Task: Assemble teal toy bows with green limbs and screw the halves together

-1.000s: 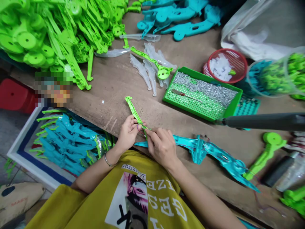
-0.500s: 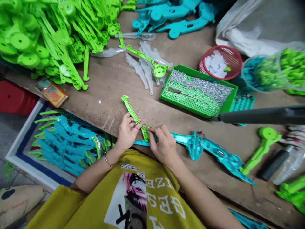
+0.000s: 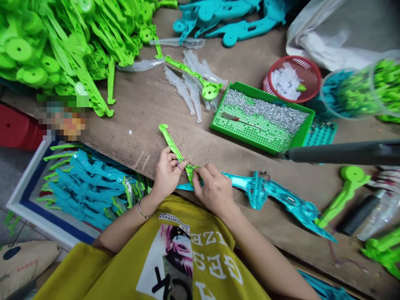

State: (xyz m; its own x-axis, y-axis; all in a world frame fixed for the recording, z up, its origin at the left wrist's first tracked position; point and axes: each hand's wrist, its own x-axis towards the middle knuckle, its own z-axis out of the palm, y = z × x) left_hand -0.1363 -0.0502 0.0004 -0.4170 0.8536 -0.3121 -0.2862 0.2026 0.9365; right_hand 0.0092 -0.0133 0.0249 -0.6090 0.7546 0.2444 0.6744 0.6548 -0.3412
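My left hand (image 3: 168, 174) is closed around the middle of a slim lime-green plastic arm piece (image 3: 171, 143), whose hooked tip points up and away. A thin dark wire shows at the left fingertips. My right hand (image 3: 214, 186) pinches at the lower, wider end of the same piece; its fingers hide most of that end, and whatever small part they hold cannot be made out. Under and beside the right hand lies a long turquoise plastic body (image 3: 281, 196), stretching right across the table, with thin wires along it.
A green perforated tray (image 3: 262, 139) holds many screws and a screwdriver (image 3: 240, 120). Behind it stand a red basket (image 3: 308, 68) and clear tubs of parts. A dark rod (image 3: 340, 152) juts in from the right. Green arms (image 3: 78, 54) are heaped at left; a crate (image 3: 23, 196) sits below.
My right hand has shifted very slightly at the green piece's wide end. My left hand keeps its hold. The view has moved a little.
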